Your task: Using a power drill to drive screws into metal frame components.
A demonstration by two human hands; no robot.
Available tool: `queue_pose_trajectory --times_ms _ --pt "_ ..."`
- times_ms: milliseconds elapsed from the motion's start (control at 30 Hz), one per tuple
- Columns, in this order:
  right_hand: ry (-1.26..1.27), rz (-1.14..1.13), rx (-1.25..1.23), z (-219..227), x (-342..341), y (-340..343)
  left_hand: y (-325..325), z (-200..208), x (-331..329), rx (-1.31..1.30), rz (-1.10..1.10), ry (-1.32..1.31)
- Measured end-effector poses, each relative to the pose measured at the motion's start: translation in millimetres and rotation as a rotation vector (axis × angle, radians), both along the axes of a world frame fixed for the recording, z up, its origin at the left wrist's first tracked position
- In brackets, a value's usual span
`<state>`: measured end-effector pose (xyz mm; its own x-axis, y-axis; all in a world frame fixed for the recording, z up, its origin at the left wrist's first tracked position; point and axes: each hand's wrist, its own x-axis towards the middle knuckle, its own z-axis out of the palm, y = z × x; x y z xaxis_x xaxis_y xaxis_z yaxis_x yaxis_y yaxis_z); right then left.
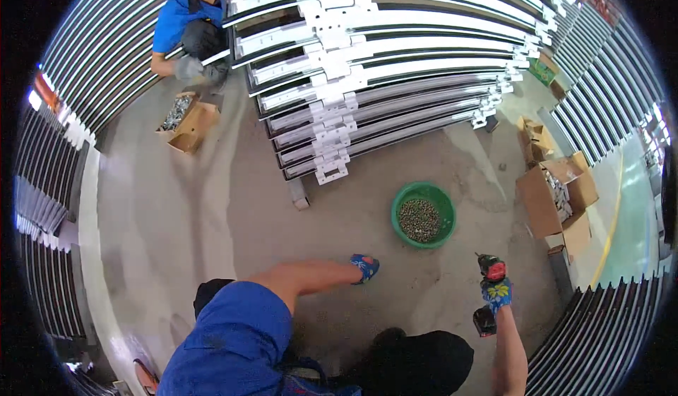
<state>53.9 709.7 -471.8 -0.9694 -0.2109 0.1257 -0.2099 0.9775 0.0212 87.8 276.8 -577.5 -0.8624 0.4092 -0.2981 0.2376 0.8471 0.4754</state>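
My right hand (497, 294), in a blue patterned glove, grips a red and black cordless drill (492, 267) by its handle. The drill's bit points up and to the left, over the floor. My left hand (365, 268), gloved in the same pattern, reaches across in front of me with its fingers curled. What it holds, if anything, is hidden. Just beyond the left hand, a green plastic bowl (450, 221) stands on the floor, holding many small metal fasteners (419, 219). Neither hand touches the bowl.
A stack of long metal rails with white brackets (330, 128) rises ahead. At the far left, a person (185, 32) crouches near an open carton (192, 129) of metal parts. Another carton (534, 202) stands right. Dark rails (607, 332) lie at the lower right.
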Motion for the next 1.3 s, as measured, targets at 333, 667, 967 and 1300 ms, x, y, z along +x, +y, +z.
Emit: queue_pose_trajectory --times_ms 333,667,967,1300 --pt "0.362 0.211 -0.271 272 5 -170 22 229 -98 0.645 -0.262 0.320" --pt "1.121 0.547 -0.869 437 -14 -299 -61 472 -99 1.747 0.108 0.404" --pt "0.166 0.794 -1.784 428 0 -327 -130 491 -76 2.246 0.072 0.347" --pt "0.212 1.066 -1.227 384 -46 -346 -175 507 -71 2.124 -0.139 0.508"
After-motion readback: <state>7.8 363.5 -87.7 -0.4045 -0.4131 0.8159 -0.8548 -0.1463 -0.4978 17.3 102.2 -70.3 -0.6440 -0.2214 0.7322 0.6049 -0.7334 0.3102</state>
